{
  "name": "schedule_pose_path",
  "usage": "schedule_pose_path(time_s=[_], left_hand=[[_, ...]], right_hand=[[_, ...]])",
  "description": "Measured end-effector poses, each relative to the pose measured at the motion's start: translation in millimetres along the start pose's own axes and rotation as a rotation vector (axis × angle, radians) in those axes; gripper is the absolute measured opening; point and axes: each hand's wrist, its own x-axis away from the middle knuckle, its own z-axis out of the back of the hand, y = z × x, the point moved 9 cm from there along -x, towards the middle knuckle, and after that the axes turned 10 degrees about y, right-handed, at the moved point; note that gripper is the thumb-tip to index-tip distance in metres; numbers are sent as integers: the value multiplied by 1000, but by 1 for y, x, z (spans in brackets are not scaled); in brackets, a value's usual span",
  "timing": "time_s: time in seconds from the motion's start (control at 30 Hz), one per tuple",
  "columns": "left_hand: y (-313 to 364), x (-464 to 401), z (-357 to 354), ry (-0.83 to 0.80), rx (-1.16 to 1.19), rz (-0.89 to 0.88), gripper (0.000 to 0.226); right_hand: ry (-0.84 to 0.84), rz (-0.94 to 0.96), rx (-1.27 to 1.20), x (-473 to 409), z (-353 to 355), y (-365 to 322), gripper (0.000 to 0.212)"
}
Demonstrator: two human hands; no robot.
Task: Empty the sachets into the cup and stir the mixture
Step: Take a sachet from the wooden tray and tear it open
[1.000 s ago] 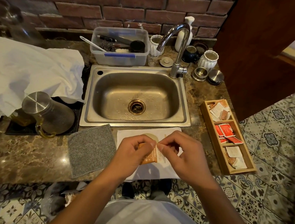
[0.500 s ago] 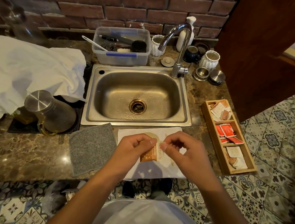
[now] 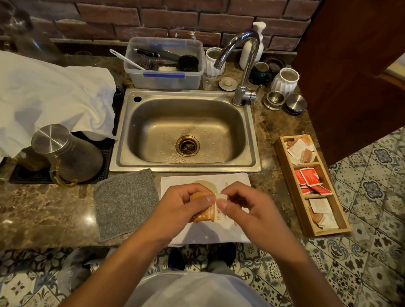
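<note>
Orange-and-white paper sachet (image 3: 207, 214) is pinched at its top edge by both hands, left hand (image 3: 180, 206) and right hand (image 3: 247, 211), above the pale round cup (image 3: 203, 186); a sudden tear could scatter powder over the marble tabletop (image 3: 46, 213).

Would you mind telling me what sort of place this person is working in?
Most likely a small kitchenette or drinks counter: a stainless steel sink with a curved tap is set in a marble-look counter below a brick wall, and a wooden tray holds sorted sachets.
</note>
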Motion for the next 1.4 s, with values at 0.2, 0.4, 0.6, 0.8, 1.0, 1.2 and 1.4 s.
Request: schedule_pose_path(time_s=[0.2,0.4,0.6,0.8,1.0,1.2,1.4], left_hand=[[-9,-4,-1,63,126,119,12],[-20,-4,-9,54,275,279,13],[-21,1,-17,-10,363,339,22],[-18,6,-19,-56,286,307,20],[-15,0,-6,44,235,228,23],[-15,2,-2,39,161,179,25],[-13,2,-4,1,128,157,26]], right_hand=[[176,93,73,-3,2,-7,11],[363,358,398,9,2,-26,20],[420,281,338,12,12,-22,21],[378,220,233,6,13,-25,16],[281,8,13,2,9,-10,18],[0,-66,-43,3,-8,-5,9],[-58,-13,-42,2,-7,-12,14]])
